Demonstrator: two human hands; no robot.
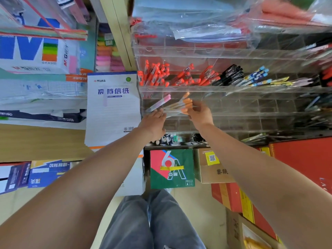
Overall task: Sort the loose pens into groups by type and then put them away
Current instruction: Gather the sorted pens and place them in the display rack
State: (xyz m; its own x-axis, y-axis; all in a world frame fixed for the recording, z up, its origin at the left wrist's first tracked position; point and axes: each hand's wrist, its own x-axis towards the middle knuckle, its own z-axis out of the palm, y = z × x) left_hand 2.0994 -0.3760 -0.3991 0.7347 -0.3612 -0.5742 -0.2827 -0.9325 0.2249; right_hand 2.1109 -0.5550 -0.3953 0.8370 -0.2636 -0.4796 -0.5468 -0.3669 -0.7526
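My left hand (154, 123) holds a fan of pens in front of a clear acrylic pen rack (233, 89): pink-capped pens (160, 103) on the left and orange-capped pens (181, 104) on the right. My right hand (200, 115) pinches the orange-capped pens near their caps. The rack's upper row holds red pens (156, 73), black pens (230, 75) and blue-patterned pens (256, 77). The compartments just behind my hands look bare.
A white writing pad (112, 108) leans to the left of the rack. Paper packs (36, 51) fill the left shelves. Plastic-wrapped goods (206, 20) lie on top of the rack. A green and red box (172, 168) and cardboard boxes (217, 169) stand below.
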